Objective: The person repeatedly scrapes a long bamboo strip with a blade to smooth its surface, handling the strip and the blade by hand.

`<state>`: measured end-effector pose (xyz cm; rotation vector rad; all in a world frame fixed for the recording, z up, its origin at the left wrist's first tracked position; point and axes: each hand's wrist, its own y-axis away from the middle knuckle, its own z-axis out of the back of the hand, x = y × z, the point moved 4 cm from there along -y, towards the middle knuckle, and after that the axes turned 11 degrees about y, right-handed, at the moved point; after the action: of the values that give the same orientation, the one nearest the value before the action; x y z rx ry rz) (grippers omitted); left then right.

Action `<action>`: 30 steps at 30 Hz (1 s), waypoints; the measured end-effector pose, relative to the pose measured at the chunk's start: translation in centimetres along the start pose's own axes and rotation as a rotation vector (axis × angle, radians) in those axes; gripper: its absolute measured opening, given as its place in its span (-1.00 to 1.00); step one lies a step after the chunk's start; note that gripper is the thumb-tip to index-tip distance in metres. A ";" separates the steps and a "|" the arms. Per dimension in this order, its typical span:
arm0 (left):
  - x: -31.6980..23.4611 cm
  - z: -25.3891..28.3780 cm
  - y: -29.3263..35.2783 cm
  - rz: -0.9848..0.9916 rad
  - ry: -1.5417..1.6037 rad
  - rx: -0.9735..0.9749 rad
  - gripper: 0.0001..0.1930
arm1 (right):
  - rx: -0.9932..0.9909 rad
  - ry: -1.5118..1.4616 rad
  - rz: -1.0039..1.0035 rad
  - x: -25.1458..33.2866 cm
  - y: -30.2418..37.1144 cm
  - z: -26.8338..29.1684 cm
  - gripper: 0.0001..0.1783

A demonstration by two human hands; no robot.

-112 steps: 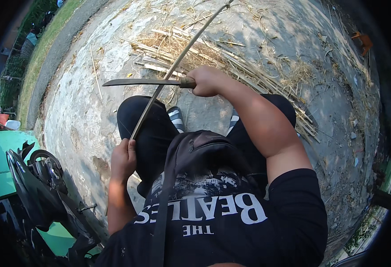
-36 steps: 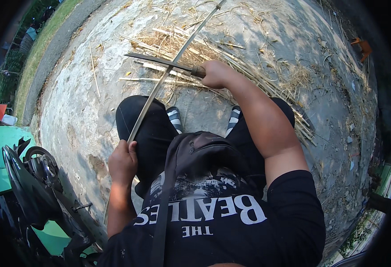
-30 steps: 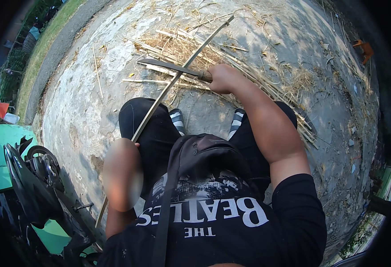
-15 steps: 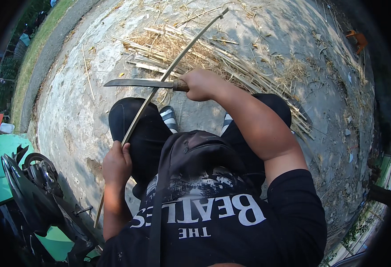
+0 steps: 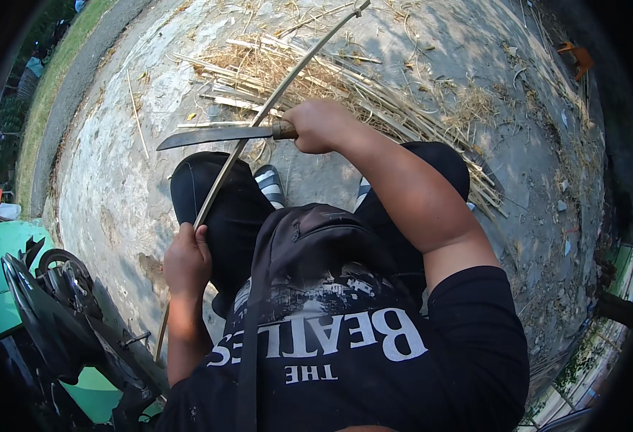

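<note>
- While the left hand (image 5: 187, 259) is holding a long pale strip (image 5: 222, 181), bamboo-like, the right hand (image 5: 320, 127) is gripping a long knife (image 5: 212, 135).
- Left hand: fingers are curling right round the strip, no visible gap, thumb pressing near the top, just beside the left knee (image 5: 186, 187).
- Right hand: full fist, closing round the wooden handle (image 5: 284, 129); blade is pointing left.
- Strip: slanting from the knot-like joint (image 5: 359, 9) at its far end, over the pile of split strips (image 5: 417, 129), past the knee, into the left hand; the near part is showing again beside the left forearm (image 5: 186, 338).
- Blade is lying across the strip near the handle; can't tell if the edge is biting.
- Handling (judging): strip is probably weighing little, bowing slightly, so stiff but springy; edges may be sharp or splintery, surface maybe slick.
- Best hold: near end, firm wrap, fingers staying clear of the blade; knife by the wood only, likely heavier and rigid.
- Around: loose shavings (image 5: 475, 104) are lying beyond the feet, a motorbike (image 5: 50, 309) is standing at left.
</note>
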<state>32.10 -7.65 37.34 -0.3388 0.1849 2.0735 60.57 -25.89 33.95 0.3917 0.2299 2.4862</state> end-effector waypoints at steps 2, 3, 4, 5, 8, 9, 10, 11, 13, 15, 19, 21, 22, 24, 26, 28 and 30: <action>-0.4 -0.1 -0.2 -0.009 -0.007 0.012 -0.61 | 0.009 -0.060 -0.099 -3.9 -1.2 -1.6 -0.65; -0.3 -0.1 -0.6 -0.009 -0.016 0.020 -0.61 | -0.021 -0.070 -0.203 -5.1 -1.0 -1.4 -0.64; -0.4 0.0 -0.8 -0.012 -0.017 0.010 -0.61 | -0.051 -0.082 -0.307 -6.2 -1.1 -1.2 -0.63; -0.5 0.0 -1.0 -0.017 -0.047 0.021 -0.63 | -0.060 -0.081 -0.307 -6.5 -1.4 -1.2 -0.63; -0.1 -0.2 -0.9 -0.016 -0.087 0.044 -0.64 | -0.041 -0.068 -0.255 -4.7 -0.6 -1.0 -0.63; 0.1 -0.3 -0.8 -0.026 -0.049 0.027 -0.64 | -0.033 -0.061 -0.149 -2.6 -0.3 -0.6 -0.65; 0.2 -0.3 -0.6 -0.036 -0.009 0.009 -0.63 | -0.025 -0.052 -0.044 -0.8 0.0 -0.4 -0.67; 0.4 -0.3 -0.3 -0.032 -0.011 0.016 -0.63 | -0.018 -0.056 -0.042 0.1 0.3 -0.6 -0.67; 0.4 -0.3 -0.4 -0.058 0.022 0.014 -0.63 | -0.031 -0.050 0.081 1.2 0.4 -0.4 -0.71; -0.4 -0.2 -0.7 -0.054 0.018 0.012 -0.63 | 0.081 -0.136 0.077 -0.5 -1.3 -1.9 -0.72; -0.8 -0.1 -1.3 -0.023 0.021 0.027 -0.62 | 0.094 -0.116 0.056 0.0 -1.7 -2.1 -0.69; 0.0 -0.2 -0.9 -0.023 0.038 0.015 -0.62 | 0.027 -0.072 0.020 1.1 -0.4 -1.0 -0.68; 0.4 -0.3 -0.7 -0.027 0.054 0.011 -0.62 | 0.027 -0.077 0.020 1.5 0.0 -0.7 -0.68; 0.5 -0.4 -0.5 -0.031 0.054 0.000 -0.62 | -0.028 -0.019 0.087 2.2 0.6 -0.1 -0.69; 0.4 -0.6 -0.4 -0.033 0.055 -0.012 -0.62 | -0.025 -0.017 0.082 2.1 1.0 0.2 -0.68; 0.1 -0.7 -0.7 -0.038 0.097 -0.037 -0.63 | -0.020 0.001 0.076 1.3 0.7 0.2 -0.68; -0.7 -0.5 -0.9 -0.019 0.081 -0.008 -0.63 | 0.027 -0.010 0.054 0.2 -0.4 -0.8 -0.68</action>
<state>33.29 -7.87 37.10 -0.4283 0.2217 2.0433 60.35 -25.49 33.17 0.4267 0.2527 2.5359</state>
